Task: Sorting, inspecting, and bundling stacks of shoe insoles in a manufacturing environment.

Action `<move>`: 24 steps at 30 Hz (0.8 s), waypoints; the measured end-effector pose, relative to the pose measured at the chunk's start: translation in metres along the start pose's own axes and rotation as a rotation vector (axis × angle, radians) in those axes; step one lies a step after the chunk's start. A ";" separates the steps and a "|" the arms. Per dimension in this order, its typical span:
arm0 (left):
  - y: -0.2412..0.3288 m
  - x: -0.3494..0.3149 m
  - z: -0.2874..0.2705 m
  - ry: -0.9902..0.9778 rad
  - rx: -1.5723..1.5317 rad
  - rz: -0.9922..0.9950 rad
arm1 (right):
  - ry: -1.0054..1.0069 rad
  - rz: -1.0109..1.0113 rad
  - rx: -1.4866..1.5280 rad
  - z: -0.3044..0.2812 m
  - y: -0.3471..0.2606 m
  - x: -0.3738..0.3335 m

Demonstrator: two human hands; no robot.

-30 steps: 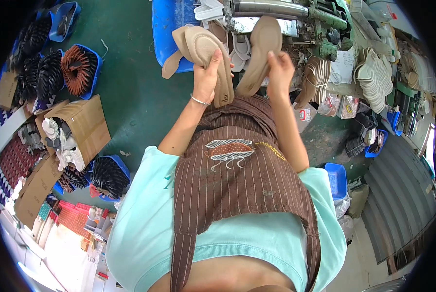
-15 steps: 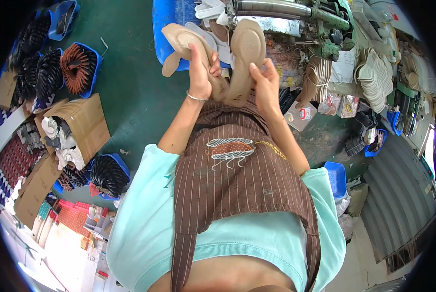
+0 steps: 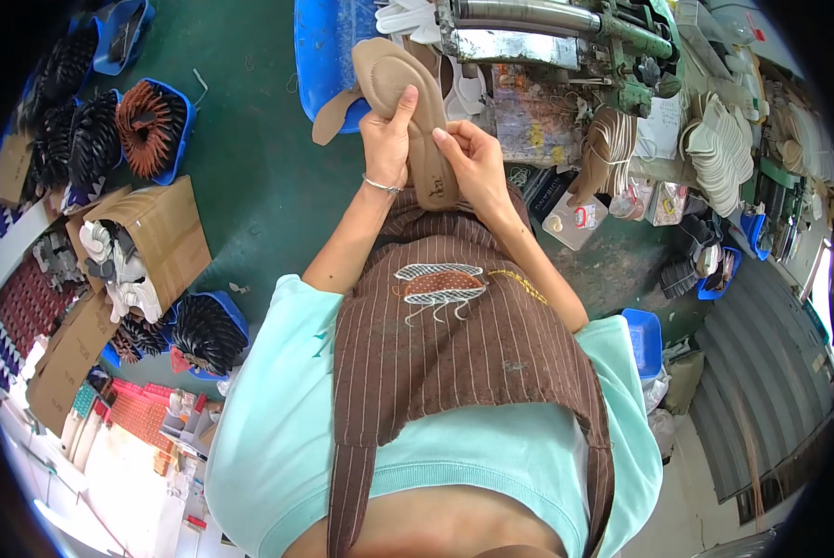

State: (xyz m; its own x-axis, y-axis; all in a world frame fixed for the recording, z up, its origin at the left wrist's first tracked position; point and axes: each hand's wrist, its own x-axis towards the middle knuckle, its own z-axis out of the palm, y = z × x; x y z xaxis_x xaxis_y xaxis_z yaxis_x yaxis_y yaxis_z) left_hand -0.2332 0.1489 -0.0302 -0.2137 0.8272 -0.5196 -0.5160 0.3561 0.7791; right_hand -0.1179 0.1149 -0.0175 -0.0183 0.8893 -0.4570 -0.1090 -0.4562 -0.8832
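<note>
Both hands gripped 1 tan insole (image 3: 407, 102) above the apron (image 3: 454, 344). Left hand (image 3: 387, 139) closed on its left edge near the middle; right hand (image 3: 473, 163) pinched the heel end. Long axis ran away from the body, toe farthest, toward the blue bin (image 3: 319, 46).

Open brown cardboard box (image 3: 147, 246) on the green floor at left, flaps spread, white pieces inside. Flattened brown cardboard (image 3: 63, 358) just below it. Small square clear packet (image 3: 575, 220) with a red-and-white label lies right of the hands. Blurred printed cartons (image 3: 142, 414) at lower left.
</note>
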 end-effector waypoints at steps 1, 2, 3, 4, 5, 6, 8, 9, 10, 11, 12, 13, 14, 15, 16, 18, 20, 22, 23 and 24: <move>0.000 0.001 -0.001 -0.002 0.000 -0.005 | 0.004 0.002 -0.001 0.001 0.000 -0.002; 0.000 0.003 -0.004 0.020 0.204 0.140 | 0.012 -0.021 -0.038 0.001 0.000 -0.003; 0.000 0.003 -0.006 0.041 0.408 0.285 | 0.020 -0.045 -0.076 0.002 -0.001 -0.005; -0.001 0.002 -0.004 0.047 0.461 0.377 | 0.045 -0.091 -0.278 0.004 -0.009 -0.007; -0.002 0.002 -0.002 0.047 0.460 0.379 | 0.067 -0.094 -0.354 0.007 -0.018 -0.013; -0.002 0.002 0.001 0.014 0.463 0.421 | 0.084 -0.063 -0.341 0.009 -0.019 -0.016; -0.005 0.001 0.008 -0.058 0.457 0.473 | 0.113 -0.036 -0.327 0.008 -0.017 -0.020; -0.004 0.003 0.005 -0.064 0.455 0.476 | 0.158 -0.065 -0.364 0.006 -0.013 -0.022; -0.002 0.007 0.000 -0.148 0.583 0.326 | 0.211 -0.093 -0.400 0.002 -0.008 -0.023; 0.001 0.011 -0.004 -0.231 0.707 0.175 | 0.223 -0.097 -0.400 -0.003 -0.001 -0.022; 0.003 0.013 -0.007 -0.255 0.599 0.165 | 0.333 -0.152 -0.426 -0.011 0.008 -0.018; 0.006 0.015 -0.008 -0.280 0.492 0.153 | 0.444 -0.207 -0.449 -0.020 0.018 -0.013; 0.010 0.018 -0.010 -0.271 0.522 0.166 | 0.512 -0.148 -0.434 -0.031 0.026 -0.003; 0.014 0.021 -0.014 -0.262 0.552 0.180 | 0.539 -0.148 -0.436 -0.041 0.032 0.010; 0.017 0.022 -0.018 -0.247 0.561 0.160 | 0.561 -0.164 -0.487 -0.049 0.033 0.021; 0.016 0.026 -0.023 -0.236 0.593 0.126 | 0.604 -0.204 -0.536 -0.063 0.033 0.042; 0.013 0.024 -0.027 -0.218 0.617 0.113 | 0.527 -0.202 -0.522 -0.064 0.025 0.050; 0.010 0.019 -0.031 -0.228 0.682 0.124 | 0.468 -0.204 -0.401 -0.055 0.007 0.042; 0.007 0.016 -0.030 -0.222 0.689 0.138 | 0.489 -0.238 -0.287 -0.047 -0.009 0.034; 0.001 0.012 -0.027 -0.242 0.690 0.140 | 0.499 -0.228 -0.264 -0.046 -0.023 0.033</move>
State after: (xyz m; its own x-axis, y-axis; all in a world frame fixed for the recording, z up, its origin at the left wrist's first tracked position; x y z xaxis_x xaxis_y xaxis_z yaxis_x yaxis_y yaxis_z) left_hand -0.2588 0.1473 -0.0452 -0.0090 0.9291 -0.3698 0.1579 0.3665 0.9169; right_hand -0.0706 0.1532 -0.0170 0.4514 0.8716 -0.1912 0.1962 -0.3060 -0.9316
